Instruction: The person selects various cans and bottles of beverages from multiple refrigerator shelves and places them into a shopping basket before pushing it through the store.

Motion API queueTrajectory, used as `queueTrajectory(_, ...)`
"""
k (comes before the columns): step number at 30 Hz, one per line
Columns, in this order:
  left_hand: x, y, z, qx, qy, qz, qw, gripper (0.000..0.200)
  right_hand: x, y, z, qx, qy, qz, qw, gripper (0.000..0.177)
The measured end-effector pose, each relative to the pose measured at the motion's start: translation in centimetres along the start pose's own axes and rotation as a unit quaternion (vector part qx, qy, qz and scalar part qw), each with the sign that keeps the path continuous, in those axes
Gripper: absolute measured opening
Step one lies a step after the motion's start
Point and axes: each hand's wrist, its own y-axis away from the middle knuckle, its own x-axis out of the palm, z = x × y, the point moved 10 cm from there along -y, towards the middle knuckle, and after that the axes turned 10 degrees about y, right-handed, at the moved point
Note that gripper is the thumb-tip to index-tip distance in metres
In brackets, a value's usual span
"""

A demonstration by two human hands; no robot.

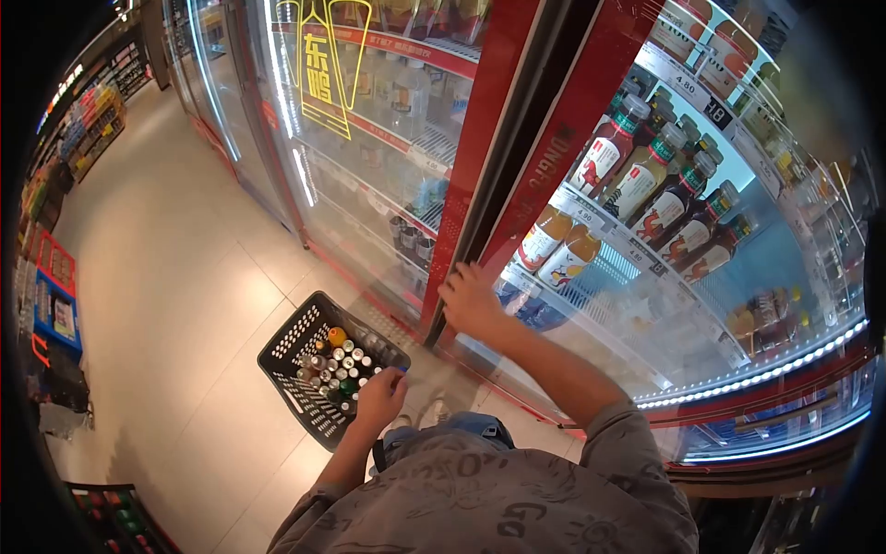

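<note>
My right hand [475, 303] reaches to the red-framed fridge door [535, 198], its fingers curled at the door's edge beside the dark gap between two doors. Low over the near right side of a black plastic basket [293, 392], my left hand [381, 399] is closed, fingers drawn together; whatever it holds, if anything, is too small to make out. The basket stands on the floor with several cans [339, 354] and an orange-topped item [337, 336] inside. Behind the right door's glass are bottled drinks [637, 180] with green-and-clear caps.
Another glass fridge door [369, 120] with yellow lettering stands to the left. Price labels [646, 254] line the shelves. Tiled floor [175, 305] stretches left toward store shelves [97, 129]. A second basket or crate [111, 517] is at the lower left.
</note>
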Motion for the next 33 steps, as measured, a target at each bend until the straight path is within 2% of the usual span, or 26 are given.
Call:
queueTrajectory(1, 0.7, -0.3, -0.9, 0.019, 0.014, 0.024, 0.999, 0.015, -1.2, -1.8, -1.4, -0.015, 0.063, 0.028, 0.998, 0.023)
queueTrajectory(3, 1.8, -0.5, -2.5, 0.057, 0.037, 0.071, 0.995, 0.016, -2.9, -4.5, -5.3, 0.019, 0.186, 0.055, 0.981, 0.017)
queueTrajectory(5, 2.8, 0.6, -2.0, 0.053, 0.042, 0.105, 0.992, 0.019, -3.4, -6.1, -7.8, -0.002, 0.271, 0.101, 0.957, 0.018)
queueTrajectory(8, 3.9, 2.7, -0.1, 0.016, 0.081, 0.132, 0.988, 0.020, -4.0, -7.3, -8.8, 0.011, 0.323, 0.136, 0.936, 0.020)
queueTrajectory(11, 4.4, 5.3, 2.4, -0.037, 0.136, 0.143, 0.980, 0.022, -4.3, -7.9, -8.4, 0.043, 0.303, 0.267, 0.914, 0.027)
queueTrajectory(14, 2.9, 7.1, 3.5, -0.059, 0.189, 0.131, 0.971, 0.024, -2.6, -8.7, -10.2, 0.119, 0.307, 0.242, 0.913, 0.036)
queueTrajectory(15, 2.2, 7.5, 3.7, -0.060, 0.206, 0.126, 0.969, 0.025, -2.2, -8.7, -10.3, 0.119, 0.317, 0.241, 0.910, 0.039)
queueTrajectory(17, 0.8, 7.9, 6.9, -0.077, 0.213, 0.089, 0.970, 0.025, -2.2, -8.8, -10.3, 0.129, 0.324, 0.264, 0.899, 0.038)
queueTrajectory(21, -3.5, 8.6, 7.7, -0.124, 0.229, 0.021, 0.965, 0.022, -2.1, -9.5, -10.6, 0.144, 0.321, 0.290, 0.890, 0.035)
queueTrajectory(24, -4.9, 9.1, 8.8, -0.132, 0.254, 0.002, 0.958, 0.020, -0.8, -9.6, -10.4, 0.147, 0.303, 0.265, 0.904, 0.027)
queueTrajectory(27, -4.8, 9.4, 8.5, -0.126, 0.260, 0.009, 0.957, 0.018, 0.4, -9.3, -8.4, 0.137, 0.365, 0.235, 0.891, 0.023)
queueTrajectory(29, -4.1, 9.4, 7.4, -0.115, 0.278, 0.035, 0.953, 0.018, 1.7, -8.4, -5.3, 0.128, 0.300, 0.269, 0.906, 0.020)
queueTrajectory(30, -3.8, 9.8, 7.1, -0.113, 0.286, 0.050, 0.950, 0.018, 2.1, -8.0, -4.1, 0.143, 0.305, 0.295, 0.894, 0.019)
queueTrajectory(33, -1.9, 10.1, 8.5, -0.111, 0.286, 0.098, 0.947, 0.017, -1.1, -6.9, -0.2, 0.099, 0.296, 0.273, 0.910, 0.016)
